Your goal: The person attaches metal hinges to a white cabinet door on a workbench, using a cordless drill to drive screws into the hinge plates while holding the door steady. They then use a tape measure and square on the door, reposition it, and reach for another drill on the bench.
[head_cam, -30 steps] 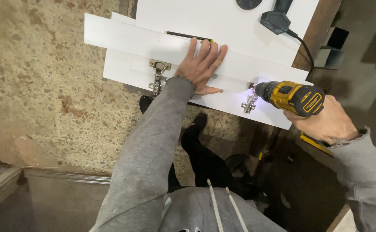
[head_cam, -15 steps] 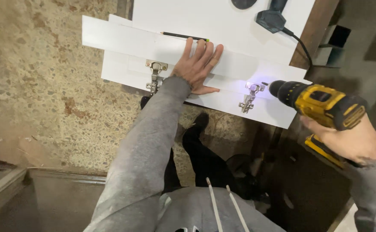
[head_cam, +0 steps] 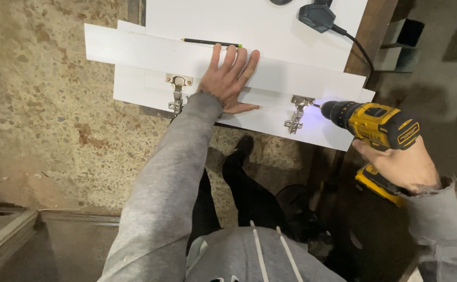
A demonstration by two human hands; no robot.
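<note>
- Since half a second ago the drill (head_cam: 374, 124) is back in toward the right hinge (head_cam: 296, 112), its bit tip now just beside the hinge plate; a second ago it sat close to that hinge as well.
- To do this step well, the bit should seat square in the screw head before the trigger is pulled, with the drill in line with the screw and steady pressure along that line.
- The left hand (head_cam: 229, 78) lies flat and wide open, fingers spread, pressing the white panel (head_cam: 134, 52) between the left hinge (head_cam: 178, 93) and the right one; it grips nothing.
- The right hand (head_cam: 398, 166) is closed around the drill's handle at the right, wrist bent inward.
- A pencil (head_cam: 210, 42) lies just beyond the left fingertips, on the far side.
</note>
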